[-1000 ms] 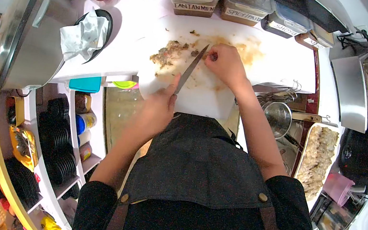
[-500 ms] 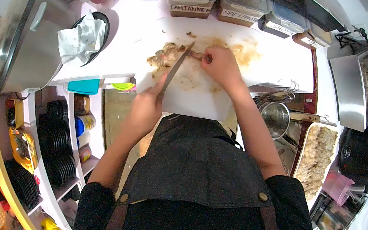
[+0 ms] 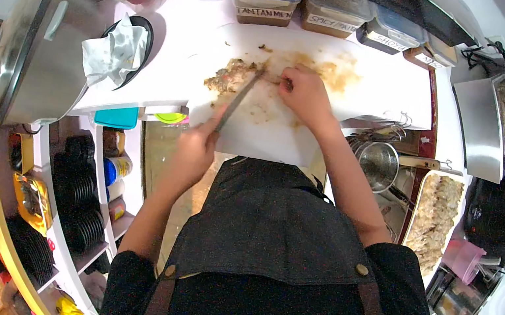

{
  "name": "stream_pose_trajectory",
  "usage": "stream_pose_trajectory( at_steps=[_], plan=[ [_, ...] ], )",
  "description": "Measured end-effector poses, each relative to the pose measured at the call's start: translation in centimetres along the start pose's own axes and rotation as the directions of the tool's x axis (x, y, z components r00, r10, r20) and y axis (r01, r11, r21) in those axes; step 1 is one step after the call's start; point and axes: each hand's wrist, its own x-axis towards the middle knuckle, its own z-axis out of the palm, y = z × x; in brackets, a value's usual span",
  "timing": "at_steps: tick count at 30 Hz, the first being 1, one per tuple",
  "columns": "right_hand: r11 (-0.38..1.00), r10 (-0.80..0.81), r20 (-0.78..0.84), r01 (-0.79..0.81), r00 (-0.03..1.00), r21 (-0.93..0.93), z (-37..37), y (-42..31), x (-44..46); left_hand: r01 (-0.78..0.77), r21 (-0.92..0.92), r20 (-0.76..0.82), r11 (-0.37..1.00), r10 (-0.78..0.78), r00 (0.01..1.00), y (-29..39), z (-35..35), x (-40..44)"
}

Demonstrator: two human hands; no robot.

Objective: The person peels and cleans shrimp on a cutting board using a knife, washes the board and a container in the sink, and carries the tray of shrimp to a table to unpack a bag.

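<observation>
My left hand [image 3: 195, 150] is closed round the handle of a kitchen knife [image 3: 236, 105]. The blade slants up and to the right over a white cutting board [image 3: 269, 140], its tip near a thin strip of browned meat [image 3: 272, 78]. That strip sticks out from the curled fingers of my right hand [image 3: 306, 94], which pins it against the board; most of it is hidden in the grip. Left of the blade lies a heap of chopped meat [image 3: 229, 78] in small brown and pinkish bits. Brown juice stains spread on the board behind my right hand.
Labelled lidded tubs [image 3: 264, 9] line the back. A black bowl with crumpled paper [image 3: 116, 54] stands left, beside a large steel pot [image 3: 50, 50]. To the right are a saucepan [image 3: 376, 167] and a tray of pale, lumpy food [image 3: 434, 221]. Shelves with black plates [image 3: 82, 196] are lower left.
The knife and my left hand have come back towards my body and slightly left. My right hand stays nearly in place, with a shorter-looking strip of meat showing from it.
</observation>
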Motion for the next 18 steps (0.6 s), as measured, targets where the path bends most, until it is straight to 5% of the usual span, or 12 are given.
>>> stream_pose_trajectory(
  at_steps=[18],
  plan=[
    [0.998,-0.009,-0.006,0.009,1.000,-0.055,0.3,0.1,0.0,-0.036,0.020,-0.142,0.999,0.039,0.989,-1.9,0.2,-0.5]
  ],
)
